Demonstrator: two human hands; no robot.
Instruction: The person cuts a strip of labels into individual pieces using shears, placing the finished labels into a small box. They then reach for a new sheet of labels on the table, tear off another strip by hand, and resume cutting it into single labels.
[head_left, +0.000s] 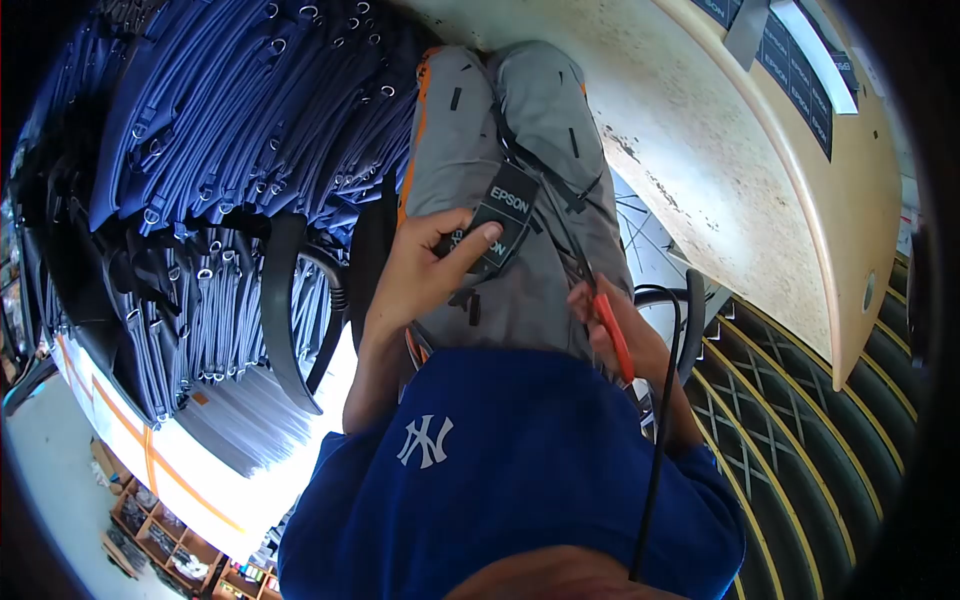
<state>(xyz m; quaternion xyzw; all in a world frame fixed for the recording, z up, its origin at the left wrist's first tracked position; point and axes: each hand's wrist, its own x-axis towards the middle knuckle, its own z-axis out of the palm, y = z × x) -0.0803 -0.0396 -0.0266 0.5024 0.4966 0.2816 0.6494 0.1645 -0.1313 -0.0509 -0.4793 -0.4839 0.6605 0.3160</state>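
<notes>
My left hand (425,262) is closed on a small stack of black EPSON labels (510,195) above my lap, thumb pressed on top. In my right hand (643,328) is a pair of scissors with red handles (614,335). Their dark blades point up and away, just right of the labels. Grey trousers (455,130) cover my legs beneath both hands. Small black scraps (575,142) and thin strips lie scattered over them.
Many blue bags or straps with metal rings (230,110) are stacked at left. A worn pale tabletop (700,130) curves along the right, bearing a sheet of EPSON labels (795,75). A black armrest (282,310) stands left; a black cable (660,470) hangs at right.
</notes>
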